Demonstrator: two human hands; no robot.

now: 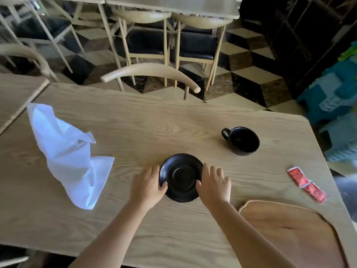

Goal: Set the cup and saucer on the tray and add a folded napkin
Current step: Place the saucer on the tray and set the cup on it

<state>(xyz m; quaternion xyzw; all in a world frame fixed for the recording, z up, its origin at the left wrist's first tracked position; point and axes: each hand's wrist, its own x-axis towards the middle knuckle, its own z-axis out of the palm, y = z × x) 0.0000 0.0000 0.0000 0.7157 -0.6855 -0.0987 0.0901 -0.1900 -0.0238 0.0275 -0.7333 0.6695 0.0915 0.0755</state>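
Reaching for the saucer with both hands

Sitting flat on the wooden table [173, 120], the black saucer [181, 177] has one hand on each side of it. The left hand [147, 185] touches the left rim, with its thumb on the edge. The right hand [214, 183] touches the right rim, with its thumb on the edge too. Both hands have their fingers spread out. They are not squeezing the saucer yet, as far as I can tell, and it is not lifted.

The black cup [243, 141] stands upright, well apart from the saucer, farther back and to the right. The wooden tray [289, 229] lies near the person, on the right, and it has nothing on it. The white napkin [67, 153] is on the left, all crumpled and not folded.

What could go wrong? The saucer is smooth and low, so the fingers could slide off the rim and drop it. It looks like it could break or chip. The right arm lies close to the corner of the tray, so lifting could bump the tray and push it toward the table edge. Two red packets [307, 183] lie just beyond the tray and could get knocked off. The napkin is floppy, so folding it may turn out messy.
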